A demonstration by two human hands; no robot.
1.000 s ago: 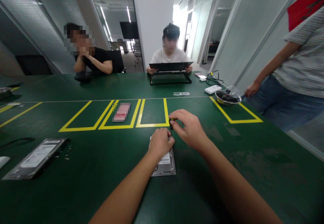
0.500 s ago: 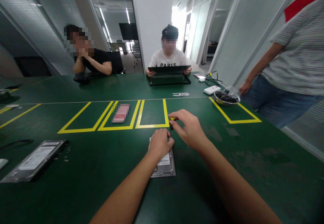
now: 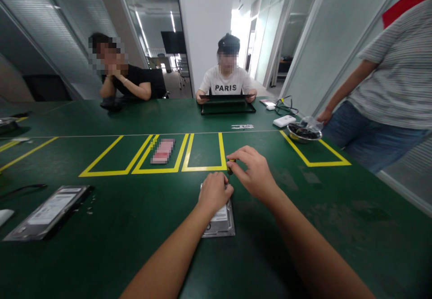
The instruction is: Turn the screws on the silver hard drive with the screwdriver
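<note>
While your right hand (image 3: pixel 254 173) pinches the small driver (image 3: pixel 231 168) at the hard drive's (image 3: pixel 222 226) far right corner, your left hand (image 3: pixel 214 193) lies curled over the drive, flat on the green table (image 3: pixel 145 231); can't tell what it grips. Driver work seems underway, drive looks unopened; finished and remaining screws hidden.

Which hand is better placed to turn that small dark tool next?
Right, most likely: the right hand pinches the tool near the far end of the hard drive, while the left hand rests over the drive, apparently steadying it.
</note>
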